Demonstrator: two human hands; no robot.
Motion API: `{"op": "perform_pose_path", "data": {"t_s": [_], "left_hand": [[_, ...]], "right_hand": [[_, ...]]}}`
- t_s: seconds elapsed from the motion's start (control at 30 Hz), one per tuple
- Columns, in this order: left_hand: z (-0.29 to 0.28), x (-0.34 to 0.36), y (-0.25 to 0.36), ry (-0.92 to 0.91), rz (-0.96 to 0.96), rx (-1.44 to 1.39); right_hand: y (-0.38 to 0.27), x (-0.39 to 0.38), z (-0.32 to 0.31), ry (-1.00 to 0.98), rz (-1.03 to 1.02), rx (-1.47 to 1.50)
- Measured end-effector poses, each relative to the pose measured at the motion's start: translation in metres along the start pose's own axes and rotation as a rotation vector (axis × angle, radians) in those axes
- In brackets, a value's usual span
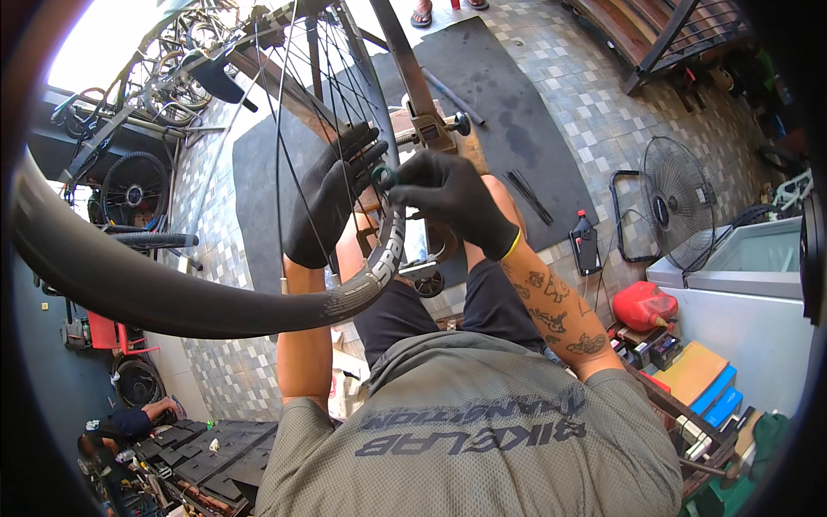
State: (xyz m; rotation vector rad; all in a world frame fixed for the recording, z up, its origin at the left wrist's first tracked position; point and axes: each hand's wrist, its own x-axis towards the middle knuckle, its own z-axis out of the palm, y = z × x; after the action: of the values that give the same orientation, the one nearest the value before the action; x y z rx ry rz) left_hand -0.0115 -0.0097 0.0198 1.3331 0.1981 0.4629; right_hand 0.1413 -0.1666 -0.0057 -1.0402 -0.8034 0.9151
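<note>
A bicycle wheel with a black rim [250, 315] and thin black spokes stands upright before me in a metal truing stand [431, 129]. Black gloves cover both hands. My left hand [327, 198] is in among the spokes on the wheel's left side, its fingers stretched toward the rim. At the rim's inner edge, my right hand [452, 194] has its thumb and fingers pinched on a small green ring-shaped spoke wrench [382, 176]. The fingers cover part of that tool. Just which spoke it sits on cannot be made out.
Loose spokes [528, 196] and a black bottle [585, 246] lie right of my knees, near a dark mat [508, 86]. Farther right are a fan [678, 202], a red jerrycan [644, 306] and a chest freezer [749, 276]. Bicycles [177, 73] crowd the far left; sandalled feet [422, 15] show ahead.
</note>
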Motion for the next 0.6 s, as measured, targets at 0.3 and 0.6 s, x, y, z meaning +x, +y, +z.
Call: {"op": "perform_pose_path", "data": {"t_s": [0.3, 0.6], "left_hand": [[-0.006, 0.006, -0.007, 0.022, -0.009, 0.003], [-0.005, 0.005, -0.008, 0.018, 0.004, 0.013]], "right_hand": [[0.004, 0.005, -0.005, -0.119, 0.121, -0.064], [0.008, 0.007, -0.001, -0.150, 0.091, 0.014]]}}
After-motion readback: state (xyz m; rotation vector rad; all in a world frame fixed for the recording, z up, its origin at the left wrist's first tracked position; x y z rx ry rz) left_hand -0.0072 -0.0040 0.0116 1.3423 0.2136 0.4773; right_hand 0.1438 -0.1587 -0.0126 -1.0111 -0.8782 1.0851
